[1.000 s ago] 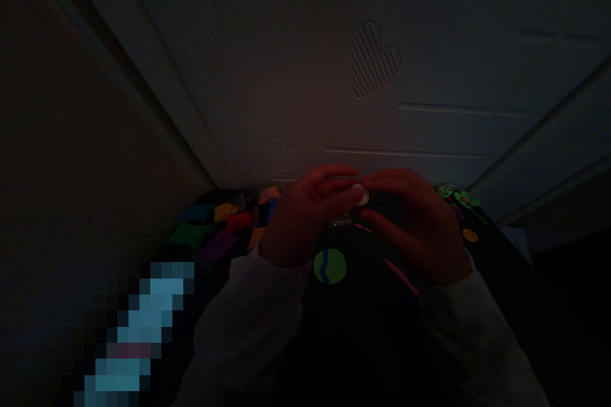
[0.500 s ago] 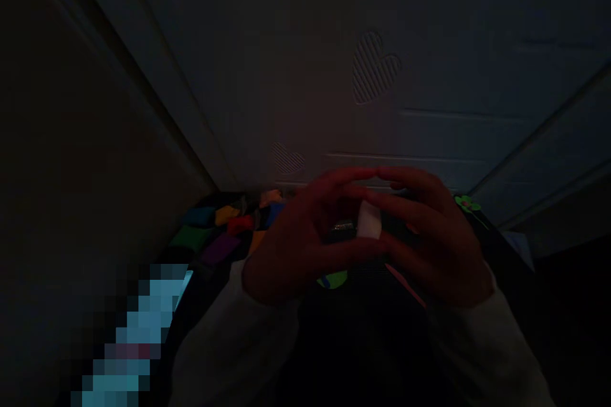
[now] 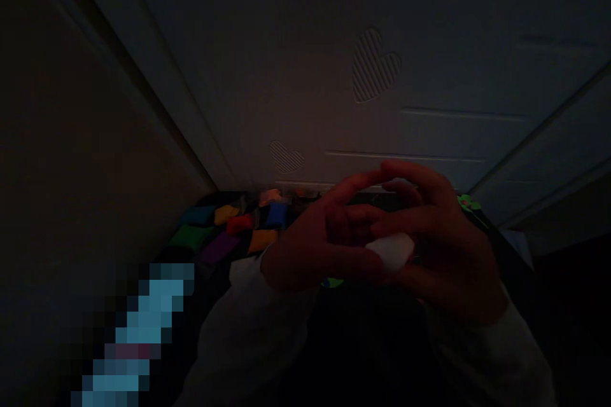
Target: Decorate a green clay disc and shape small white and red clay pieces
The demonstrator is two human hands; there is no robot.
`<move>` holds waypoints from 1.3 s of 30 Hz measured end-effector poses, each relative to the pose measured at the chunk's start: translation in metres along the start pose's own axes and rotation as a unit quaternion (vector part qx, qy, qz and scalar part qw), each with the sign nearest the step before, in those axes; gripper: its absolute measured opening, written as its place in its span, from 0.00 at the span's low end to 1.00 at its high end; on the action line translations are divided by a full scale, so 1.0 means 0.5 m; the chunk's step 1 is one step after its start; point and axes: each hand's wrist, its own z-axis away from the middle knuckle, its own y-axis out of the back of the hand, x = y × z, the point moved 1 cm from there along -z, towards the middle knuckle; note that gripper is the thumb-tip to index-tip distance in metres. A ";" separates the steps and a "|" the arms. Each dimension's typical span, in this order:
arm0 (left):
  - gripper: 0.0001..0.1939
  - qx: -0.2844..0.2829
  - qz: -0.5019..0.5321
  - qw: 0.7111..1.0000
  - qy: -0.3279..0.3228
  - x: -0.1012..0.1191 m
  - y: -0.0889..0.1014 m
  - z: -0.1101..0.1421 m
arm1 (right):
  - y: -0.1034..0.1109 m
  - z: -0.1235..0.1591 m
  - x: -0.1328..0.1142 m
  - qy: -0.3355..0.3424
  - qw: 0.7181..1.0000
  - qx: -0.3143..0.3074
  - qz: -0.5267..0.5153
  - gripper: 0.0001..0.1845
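A small white lump of modelling clay (image 3: 392, 252) sits between my two hands, rounded on top and narrower toward the left. My right hand (image 3: 449, 254) pinches it between thumb and fingers. The thumb of my left hand (image 3: 310, 245) presses its left side, while the other left fingers curl behind and reach toward the right fingertips. Below the left thumb, part of a bright green piece with a blue patch (image 3: 333, 282) shows; my hands cover the rest. The scene is very dark.
Colourful soft packets lie at the left, among them green (image 3: 191, 238), purple (image 3: 219, 247), red (image 3: 239, 224) and blue (image 3: 277, 213) ones. A green flower shape (image 3: 468, 202) lies at the right. A pale panel with hearts (image 3: 375, 67) rises behind. A lit, pixelated strip (image 3: 138, 331) is lower left.
Both hands have shifted right and slightly down with the white clay. The clay has turned and now shows a wider side. The blue and orange packets are more exposed.
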 end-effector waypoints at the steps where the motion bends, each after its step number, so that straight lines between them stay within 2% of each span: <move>1: 0.33 -0.015 0.005 1.000 0.010 -0.004 0.002 -0.002 | 0.000 0.001 -0.001 -0.001 1.000 -0.002 -0.009 0.14; 5: 0.35 -0.063 -0.019 0.997 0.041 -0.004 0.016 -0.002 | 0.001 0.003 -0.003 0.002 0.998 -0.052 -0.020 0.20; 8: 0.36 -0.081 -0.056 0.995 0.032 0.002 0.025 0.000 | 0.000 0.002 -0.002 0.011 0.997 -0.068 -0.025 0.17; 11: 0.38 -0.069 -0.072 0.994 0.034 0.000 0.028 -0.001 | -0.001 0.000 0.002 0.010 0.998 -0.056 -0.040 0.15; 18: 0.40 0.024 -0.074 0.996 0.037 -0.012 0.016 -0.004 | -0.001 0.001 0.006 0.011 0.999 -0.024 -0.047 0.21; 20: 0.40 0.024 -0.071 0.996 0.045 -0.013 0.014 -0.002 | -0.002 0.002 0.006 0.016 0.999 -0.028 -0.038 0.24; 24: 0.41 0.019 -0.045 0.996 0.074 -0.015 0.016 0.002 | -0.005 0.000 0.002 0.032 0.999 -0.020 -0.030 0.18; 27: 0.41 0.019 -0.015 0.997 0.070 -0.014 0.015 0.004 | -0.006 -0.004 -0.004 0.040 0.999 -0.014 -0.029 0.16; 30: 0.41 0.001 -0.007 0.998 0.065 -0.010 0.012 0.005 | -0.007 -0.005 -0.009 0.034 0.999 -0.010 -0.020 0.19; 33: 0.41 0.000 -0.021 0.997 0.068 -0.006 0.013 0.006 | -0.007 -0.005 -0.011 0.042 0.999 -0.012 -0.029 0.20; 36: 0.40 0.020 -0.049 0.996 0.065 -0.006 0.019 0.006 | -0.009 -0.006 -0.014 0.039 0.999 -0.006 -0.031 0.17; 39: 0.41 0.009 -0.070 0.995 0.070 -0.007 0.025 0.003 | -0.014 -0.009 -0.018 0.029 0.999 0.003 -0.025 0.12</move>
